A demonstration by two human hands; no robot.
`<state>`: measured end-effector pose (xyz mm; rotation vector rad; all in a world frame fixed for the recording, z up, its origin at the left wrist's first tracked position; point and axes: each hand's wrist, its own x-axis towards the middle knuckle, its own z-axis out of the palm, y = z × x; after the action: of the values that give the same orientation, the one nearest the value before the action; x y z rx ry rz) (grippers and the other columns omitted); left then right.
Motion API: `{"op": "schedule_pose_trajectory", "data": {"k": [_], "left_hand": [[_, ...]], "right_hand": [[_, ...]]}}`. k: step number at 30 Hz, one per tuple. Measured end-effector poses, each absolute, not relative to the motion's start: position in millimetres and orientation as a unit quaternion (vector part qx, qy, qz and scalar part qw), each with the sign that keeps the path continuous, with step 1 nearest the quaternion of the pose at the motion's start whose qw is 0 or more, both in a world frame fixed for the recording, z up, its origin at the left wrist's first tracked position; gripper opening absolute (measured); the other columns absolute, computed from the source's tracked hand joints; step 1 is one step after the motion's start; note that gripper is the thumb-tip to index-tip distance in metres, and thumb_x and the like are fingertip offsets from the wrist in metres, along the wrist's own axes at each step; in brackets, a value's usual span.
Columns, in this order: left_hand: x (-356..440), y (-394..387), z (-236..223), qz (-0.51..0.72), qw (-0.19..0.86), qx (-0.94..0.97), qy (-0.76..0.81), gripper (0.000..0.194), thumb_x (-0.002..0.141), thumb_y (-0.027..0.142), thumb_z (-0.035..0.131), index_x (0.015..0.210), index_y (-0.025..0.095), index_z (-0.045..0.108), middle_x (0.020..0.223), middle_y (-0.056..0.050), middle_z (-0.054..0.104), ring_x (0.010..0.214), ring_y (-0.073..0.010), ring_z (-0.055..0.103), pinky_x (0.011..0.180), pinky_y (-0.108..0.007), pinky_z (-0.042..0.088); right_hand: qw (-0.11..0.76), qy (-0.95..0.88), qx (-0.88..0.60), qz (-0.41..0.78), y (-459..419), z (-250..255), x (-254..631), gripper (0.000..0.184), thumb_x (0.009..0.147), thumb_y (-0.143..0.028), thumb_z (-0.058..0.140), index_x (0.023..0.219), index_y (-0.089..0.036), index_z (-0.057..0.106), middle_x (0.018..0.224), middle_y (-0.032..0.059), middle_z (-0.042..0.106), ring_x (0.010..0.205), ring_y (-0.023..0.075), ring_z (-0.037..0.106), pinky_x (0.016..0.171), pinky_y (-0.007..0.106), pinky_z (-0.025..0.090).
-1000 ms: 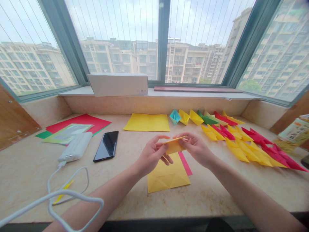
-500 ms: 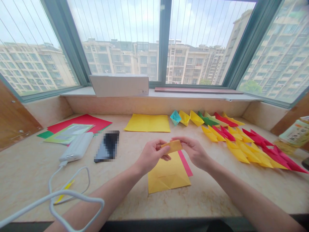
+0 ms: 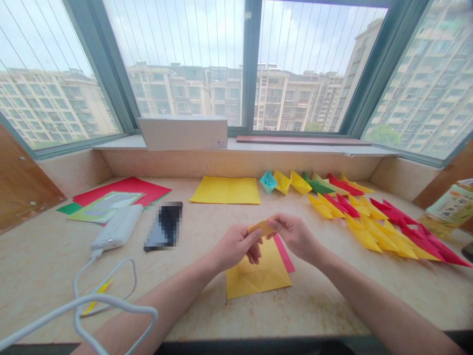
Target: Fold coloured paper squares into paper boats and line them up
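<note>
A small folded piece of yellow paper (image 3: 263,227) is held in the air between both hands. My left hand (image 3: 238,242) grips its left end, thumb on top and fingers curled beneath. At the other end, my right hand (image 3: 291,234) pinches the paper between thumb and fingers. Below them on the counter lies a creased yellow sheet (image 3: 258,276), partly covered by my left hand. A red paper strip (image 3: 284,254) shows from under that sheet's right edge.
Folded paper boats (image 3: 365,231) in several colours fill the right side. A yellow sheet (image 3: 225,191) lies ahead. At left are red paper (image 3: 121,187), a white power bank (image 3: 117,228) with a looping cable (image 3: 118,303), and a blurred dark phone (image 3: 164,227). A bottle (image 3: 453,204) stands far right.
My right fingers have closed onto the right end of the small folded paper, where they were straighter before. Both hands sit slightly lower in the view, and the paper is tilted more.
</note>
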<state>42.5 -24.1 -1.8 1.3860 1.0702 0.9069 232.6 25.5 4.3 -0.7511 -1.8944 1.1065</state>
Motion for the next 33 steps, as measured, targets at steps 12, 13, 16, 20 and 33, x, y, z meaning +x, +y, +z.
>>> {"op": "schedule_pose_trajectory", "data": {"k": [12, 13, 16, 20, 33], "left_hand": [[40, -25, 2, 0.385, 0.508, 0.631, 0.443, 0.055, 0.088, 0.067, 0.049, 0.066, 0.017, 0.056, 0.043, -0.001, 0.060, 0.035, -0.0103, 0.052, 0.040, -0.019, 0.034], [39, -25, 2, 0.386, 0.495, 0.639, 0.444, 0.054, 0.088, 0.066, 0.050, 0.066, 0.016, 0.057, 0.042, -0.001, 0.060, 0.035, -0.0098, 0.052, 0.041, -0.018, 0.034], [37, -23, 1, 0.379, 0.499, 0.643, 0.441, 0.052, 0.088, 0.064, 0.051, 0.067, 0.016, 0.058, 0.044, -0.001, 0.061, 0.036, -0.0102, 0.054, 0.041, -0.018, 0.036], [38, -22, -2, 0.360, 0.551, 0.627, 0.416, 0.054, 0.089, 0.067, 0.047, 0.071, 0.017, 0.054, 0.046, -0.002, 0.062, 0.038, -0.0126, 0.057, 0.040, -0.019, 0.036], [36, -20, -1, 0.415, 0.445, 0.648, 0.458, 0.057, 0.089, 0.064, 0.050, 0.081, 0.011, 0.070, 0.048, -0.002, 0.059, 0.039, -0.0115, 0.055, 0.039, -0.018, 0.036]], "right_hand": [[0.410, -0.769, -0.290, 0.394, 24, -5, 226, 0.045, 0.097, -0.053, 0.048, 0.075, -0.016, 0.063, 0.064, 0.0046, 0.070, 0.060, 0.0159, 0.066, 0.057, 0.026, 0.048], [0.399, -0.771, -0.289, 0.404, 24, -6, 225, 0.048, 0.097, -0.054, 0.047, 0.073, -0.016, 0.063, 0.064, 0.0052, 0.070, 0.058, 0.0159, 0.066, 0.056, 0.025, 0.048], [0.389, -0.767, -0.289, 0.421, 24, -7, 224, 0.050, 0.096, -0.056, 0.046, 0.071, -0.016, 0.062, 0.063, 0.0055, 0.071, 0.057, 0.0155, 0.066, 0.055, 0.025, 0.048], [0.410, -0.769, -0.295, 0.392, 22, -9, 221, 0.049, 0.098, -0.053, 0.046, 0.070, -0.016, 0.063, 0.061, 0.0042, 0.069, 0.055, 0.0144, 0.064, 0.054, 0.024, 0.046], [0.434, -0.807, -0.280, 0.286, 19, -13, 213, 0.041, 0.099, -0.041, 0.047, 0.076, -0.016, 0.069, 0.065, 0.0023, 0.067, 0.060, 0.0148, 0.062, 0.058, 0.024, 0.045]]}}
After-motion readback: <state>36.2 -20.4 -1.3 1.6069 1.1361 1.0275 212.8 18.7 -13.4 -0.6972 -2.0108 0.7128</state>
